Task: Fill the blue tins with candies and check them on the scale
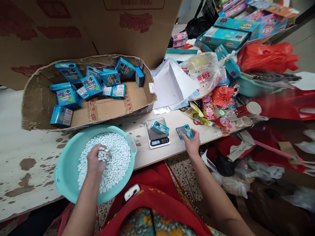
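My left hand (pixel 96 160) is in a turquoise basin (pixel 69 170), its fingers curled around a scoop of small white candies. More loose white candies (pixel 115 157) cover the basin's bottom. My right hand (pixel 192 141) grips a small blue candy box (pixel 184 131) just above the table, to the right of the scale. On the white digital scale (pixel 158 142) lies another blue candy box (pixel 159 127), on its side. The scale's display is lit. Neither hand touches the scale.
Behind the basin stands a cut-down cardboard tray (pixel 108 111) with several blue candy boxes. White paper (pixel 169 85), plastic bags and packaging crowd the table's right side. A red bag (pixel 268 57) and stacked blue cartons (pixel 226 36) are farther back. A large cardboard box (pixel 81 29) rises behind.
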The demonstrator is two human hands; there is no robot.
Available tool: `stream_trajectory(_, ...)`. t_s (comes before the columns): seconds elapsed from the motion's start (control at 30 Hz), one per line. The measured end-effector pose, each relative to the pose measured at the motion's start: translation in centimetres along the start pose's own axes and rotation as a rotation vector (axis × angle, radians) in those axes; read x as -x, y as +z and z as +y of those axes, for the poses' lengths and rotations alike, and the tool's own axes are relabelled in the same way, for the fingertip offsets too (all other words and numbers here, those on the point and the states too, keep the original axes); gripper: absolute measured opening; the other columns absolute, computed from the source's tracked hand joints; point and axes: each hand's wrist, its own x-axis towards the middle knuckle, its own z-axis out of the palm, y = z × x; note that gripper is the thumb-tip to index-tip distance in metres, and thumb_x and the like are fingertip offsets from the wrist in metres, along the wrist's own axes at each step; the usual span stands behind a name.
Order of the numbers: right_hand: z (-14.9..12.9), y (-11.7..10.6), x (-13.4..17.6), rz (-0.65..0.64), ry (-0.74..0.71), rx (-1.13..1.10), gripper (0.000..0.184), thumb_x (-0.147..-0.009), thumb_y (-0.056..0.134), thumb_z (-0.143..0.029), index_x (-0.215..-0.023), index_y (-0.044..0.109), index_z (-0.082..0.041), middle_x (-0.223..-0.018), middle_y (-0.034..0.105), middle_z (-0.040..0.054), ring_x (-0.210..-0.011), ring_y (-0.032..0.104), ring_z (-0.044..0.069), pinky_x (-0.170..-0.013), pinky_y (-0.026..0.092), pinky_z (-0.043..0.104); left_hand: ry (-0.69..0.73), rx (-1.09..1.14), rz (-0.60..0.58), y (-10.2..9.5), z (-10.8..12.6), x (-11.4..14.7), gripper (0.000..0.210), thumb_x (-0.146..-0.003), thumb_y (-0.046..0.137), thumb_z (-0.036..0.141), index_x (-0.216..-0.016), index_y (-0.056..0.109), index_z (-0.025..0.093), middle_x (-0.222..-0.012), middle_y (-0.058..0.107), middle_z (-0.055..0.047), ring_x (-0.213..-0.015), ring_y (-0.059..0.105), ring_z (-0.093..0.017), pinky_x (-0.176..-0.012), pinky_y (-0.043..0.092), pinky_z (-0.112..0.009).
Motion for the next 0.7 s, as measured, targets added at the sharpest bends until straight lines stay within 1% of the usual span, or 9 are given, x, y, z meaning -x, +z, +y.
stream_trajectory(0.07,1.5,0.2,-0.6,-0.05,0.044,-0.03,0.054,-0.065,0.071,-0.045,-0.107,0.059,-0.014,-0.099,0.062,0.01,-0.089,0.057,0.025,-0.087,0.044,0.045,-0.107,0.25,-0.1,-0.3,1.2,-0.1,0.022,-0.068,0.062,0.035,-0.069,0.048,0.019,-0.066,0.051,0.001,-0.061,0.05,-0.013,-0.054,0.042,-0.025)
stream_trajectory(0.1,2.0,0.4,-0.7,-0.052,0.039,-0.036,0.051,-0.066,0.071,-0.045,-0.106,0.06,-0.014,-0.097,0.062,0.0085,-0.086,0.057,0.024,-0.085,0.045,0.043,-0.135,0.325,-0.115,-0.4,1.7,-0.1,0.022,-0.069,0.062,0.035,-0.07,0.047,0.019,-0.066,0.051,0.001,-0.062,0.051,-0.013,-0.054,0.043,-0.025)
stream_trajectory(0.17,2.3,0.6,-0.8,-0.041,0.025,-0.041,0.05,-0.066,0.071,-0.044,-0.106,0.06,-0.015,-0.095,0.062,0.0073,-0.083,0.057,0.022,-0.084,0.045,0.041,-0.148,0.415,-0.109,-0.3,2.3,-0.1,0.025,-0.072,0.063,0.036,-0.069,0.046,0.019,-0.061,0.047,0.003,-0.058,0.05,-0.012,-0.052,0.042,-0.023)
stream_trajectory(0.23,2.4,0.7,-0.7,-0.03,0.026,-0.041,0.051,-0.066,0.07,-0.044,-0.106,0.06,-0.015,-0.095,0.063,0.007,-0.082,0.057,0.022,-0.083,0.046,0.04,-0.134,0.455,-0.122,-0.1,2.5,0.0,0.031,-0.075,0.064,0.038,-0.066,0.042,0.018,-0.054,0.041,0.004,-0.051,0.044,-0.009,-0.046,0.038,-0.02)
stream_trajectory(0.33,2.5,0.8,-0.6,-0.017,0.032,-0.041,0.052,-0.065,0.07,-0.045,-0.106,0.06,-0.015,-0.093,0.063,0.0068,-0.081,0.057,0.022,-0.082,0.045,0.041,-0.098,0.418,-0.151,0.5,2.5,0.3,0.036,-0.077,0.065,0.042,-0.064,0.041,0.019,-0.049,0.035,0.006,-0.043,0.037,-0.007,-0.038,0.03,-0.019)
stream_trajectory(0.4,2.6,0.9,-0.6,-0.015,0.03,-0.042,0.053,-0.065,0.07,-0.046,-0.106,0.06,-0.015,-0.092,0.063,0.0062,-0.081,0.057,0.022,-0.082,0.045,0.041,-0.058,0.349,-0.136,0.9,2.7,0.6,0.036,-0.078,0.065,0.043,-0.064,0.042,0.018,-0.048,0.035,0.006,-0.04,0.035,-0.007,-0.036,0.027,-0.019)
stream_trajectory(0.53,2.6,1.0,-0.6,-0.005,0.034,-0.054,0.05,-0.064,0.071,-0.047,-0.103,0.061,-0.015,-0.091,0.063,0.0054,-0.081,0.057,0.021,-0.081,0.045,0.04,0.026,0.251,-0.087,1.6,3.5,1.5,0.035,-0.078,0.064,0.044,-0.065,0.045,0.018,-0.047,0.036,0.006,-0.039,0.035,-0.007,-0.036,0.029,-0.02)
stream_trajectory(0.7,2.5,1.1,-0.4,0.021,0.041,-0.062,0.051,-0.065,0.07,-0.046,-0.104,0.061,-0.015,-0.093,0.063,0.0069,-0.082,0.057,0.021,-0.081,0.046,0.038,0.064,0.231,-0.089,2.0,4.1,2.2,0.035,-0.08,0.061,0.045,-0.066,0.045,0.018,-0.046,0.037,0.006,-0.038,0.036,-0.007,-0.037,0.03,-0.02)
